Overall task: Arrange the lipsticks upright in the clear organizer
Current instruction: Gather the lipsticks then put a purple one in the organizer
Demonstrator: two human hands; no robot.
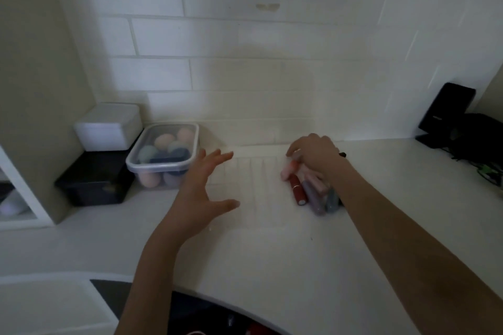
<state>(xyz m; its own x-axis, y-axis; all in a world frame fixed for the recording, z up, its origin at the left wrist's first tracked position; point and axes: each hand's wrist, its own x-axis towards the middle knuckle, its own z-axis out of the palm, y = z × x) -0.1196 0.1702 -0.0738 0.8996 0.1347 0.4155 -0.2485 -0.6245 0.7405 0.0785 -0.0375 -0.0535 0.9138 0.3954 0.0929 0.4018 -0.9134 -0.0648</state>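
Note:
The clear organizer (253,187) stands on the white counter in the middle, faint and see-through, with ribbed slots. Just right of it lies a small pile of lipsticks (313,193): a red one (297,190), a pale pink one (289,171) and grey and mauve tubes, all on their sides. My right hand (313,153) rests over the pile's far end, fingers curled around the pink tube; the grip is blurred. My left hand (201,185) hovers at the organizer's left edge, fingers spread, holding nothing.
A lidded clear tub of makeup sponges (163,155) sits left of the organizer, beside a white box (109,126) stacked on a black box (95,181). Black items (446,114) stand at the far right. The tiled wall is close behind.

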